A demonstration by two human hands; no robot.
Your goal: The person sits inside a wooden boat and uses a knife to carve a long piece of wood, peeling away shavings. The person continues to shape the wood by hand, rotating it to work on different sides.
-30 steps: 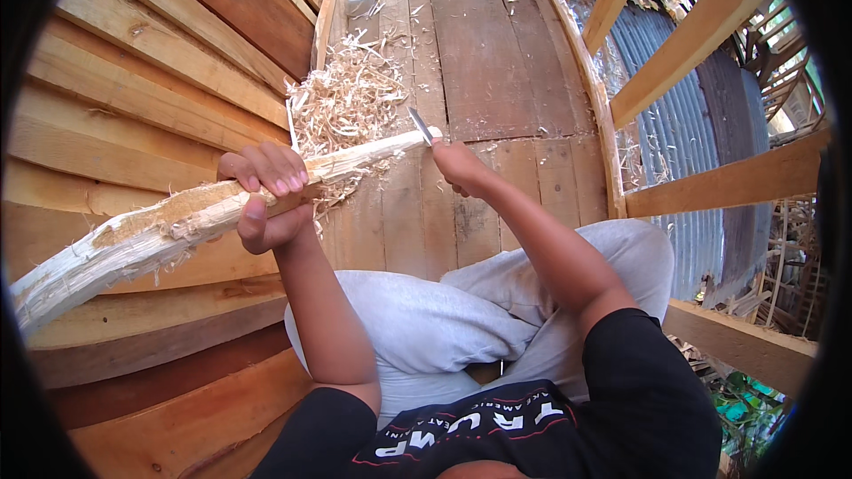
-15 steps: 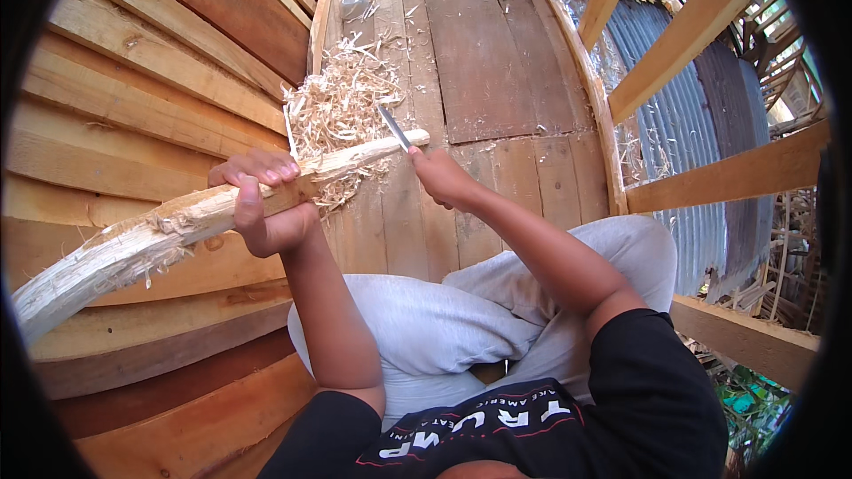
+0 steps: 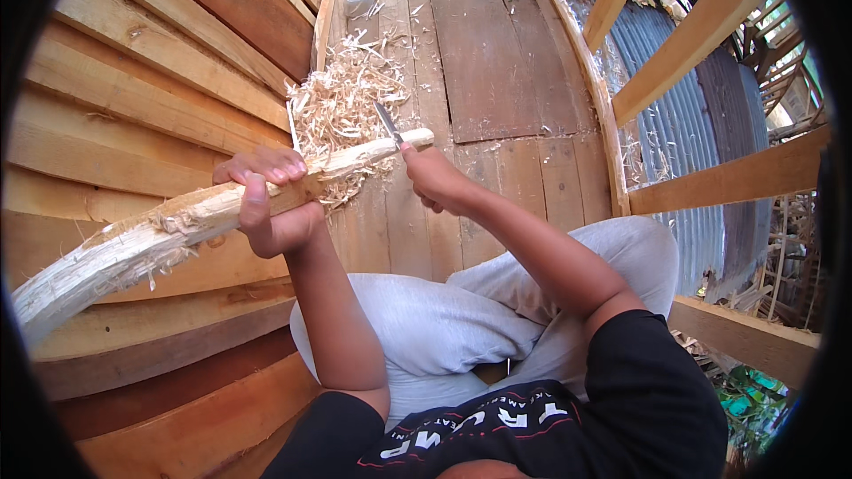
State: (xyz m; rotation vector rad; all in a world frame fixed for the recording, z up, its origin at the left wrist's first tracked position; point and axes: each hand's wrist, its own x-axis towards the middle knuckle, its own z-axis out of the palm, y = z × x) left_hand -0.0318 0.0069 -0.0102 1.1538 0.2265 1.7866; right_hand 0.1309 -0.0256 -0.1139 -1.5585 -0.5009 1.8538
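1. Timber planks form the floor (image 3: 497, 106) and, along the left, the wall (image 3: 133, 106).
2. Pole (image 3: 195, 217): pale, rough-surfaced, slanting across in front of the person. The thick end leaves view at left; the narrow end lies near the right hand, presumably for easy reach.
3. Shavings (image 3: 342, 106): heaped on the floor beyond the narrow end, against the wall side, likely where cuttings collect.
4. Left hand (image 3: 284, 226): curled around the pole, fingers over the far side, thumb on the near side; this grip appears to steady it.
5. Right hand (image 3: 435, 179): closed on the knife handle, apparently for blade control.
6. Knife (image 3: 387, 122): blade crosses the pole near its narrow end, tip pointing away; edge contact cannot be confirmed.
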